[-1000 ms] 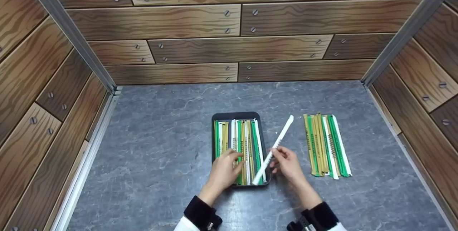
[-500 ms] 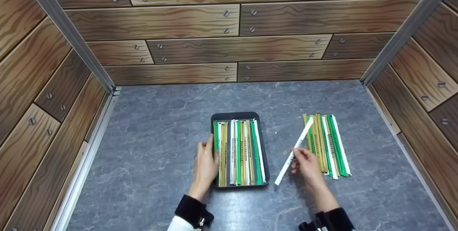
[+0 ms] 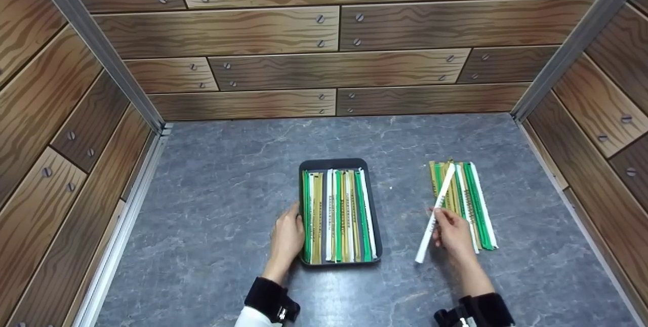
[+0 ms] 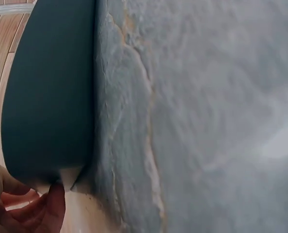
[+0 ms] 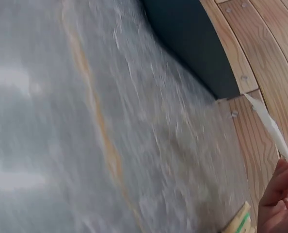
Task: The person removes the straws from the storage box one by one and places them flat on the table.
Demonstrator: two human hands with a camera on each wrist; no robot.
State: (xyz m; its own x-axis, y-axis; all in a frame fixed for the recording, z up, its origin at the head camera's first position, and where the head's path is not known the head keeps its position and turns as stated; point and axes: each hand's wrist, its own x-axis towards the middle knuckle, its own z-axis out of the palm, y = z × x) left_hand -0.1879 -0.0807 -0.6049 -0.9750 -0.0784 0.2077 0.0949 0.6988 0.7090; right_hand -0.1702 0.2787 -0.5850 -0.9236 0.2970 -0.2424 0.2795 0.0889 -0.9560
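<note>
On a grey bench (image 3: 212, 205), the left hand (image 3: 286, 238) rests against the left wall of a dark tray (image 3: 338, 163) of wrapped sticks, fingers loosely curled on its edge. To the right, the right hand (image 3: 452, 235) pinches a white stick (image 3: 435, 214) near its lower end; its long axis slants up-right, its far tip over the pile (image 3: 471, 200) lying just right of the fingers.

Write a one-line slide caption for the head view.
Right hand holds a white stick over the loose pile; left hand rests against the tray.

Staged test booth, not a real room: printed wood-plank walls (image 3: 283, 28) w/ alu corner posts (image 3: 96, 46), grey slate-look floor (image 3: 228, 175).
</note>
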